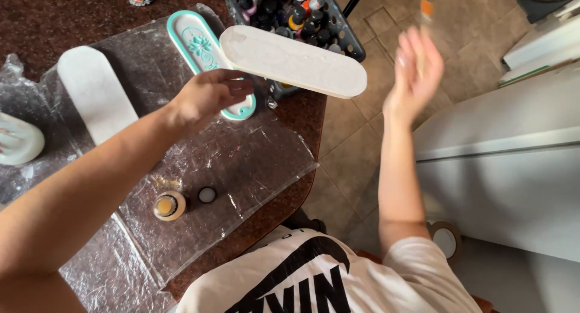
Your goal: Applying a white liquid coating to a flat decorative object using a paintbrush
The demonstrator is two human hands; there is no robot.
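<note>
Left hand (208,95) pinching the white oval tray (293,60), held tilted above the table's plastic sheet (241,168). Right hand (414,68) raised off to the side, blurry, gripping an orange-capped bottle (426,11).

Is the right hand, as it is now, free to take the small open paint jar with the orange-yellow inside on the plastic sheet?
Probably not at once: the right hand is raised off the table, holding something orange-tipped and blurred, and the left hand with the long white oval tray lies between it and the paint jar.
</note>
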